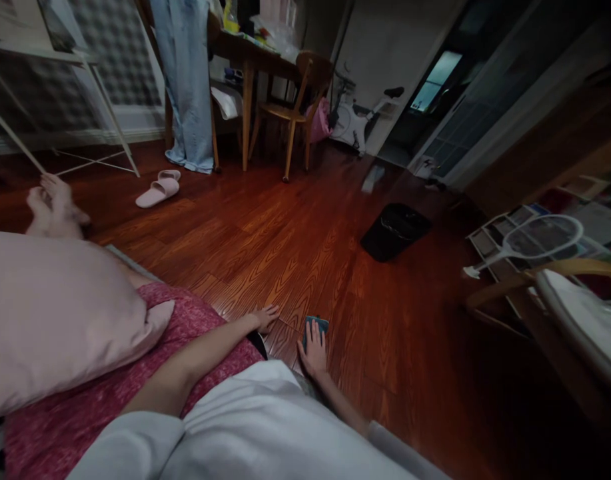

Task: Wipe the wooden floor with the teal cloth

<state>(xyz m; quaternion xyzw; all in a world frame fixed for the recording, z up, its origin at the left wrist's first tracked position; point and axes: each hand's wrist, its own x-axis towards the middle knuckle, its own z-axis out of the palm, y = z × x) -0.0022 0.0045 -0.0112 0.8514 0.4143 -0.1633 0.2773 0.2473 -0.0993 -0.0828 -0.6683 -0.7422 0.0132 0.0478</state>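
Note:
My right hand [314, 350] lies over a flat teal thing [323, 325], which looks like a phone, on the wooden floor [265, 247]. Its fingers are stretched across the upper face, and the palm covers the lower part. To the left, my left hand [268, 317] is open and holds nothing, its fingers extended just beside the dark red patterned cloth [205, 313] over my lap. Whether it touches the floor I cannot tell. A pale pink pillow [60, 313] rests on my legs, with bare feet [58, 207] showing beyond it.
A black bin [395, 230] stands ahead to the right. Pink slippers [158, 191] lie at the left, near a white-legged table [108, 107]. Beyond are a wooden chair [292, 110], hanging jeans [185, 87] and a white exercise bike [355, 120]. A white racket [542, 237] leans at the right.

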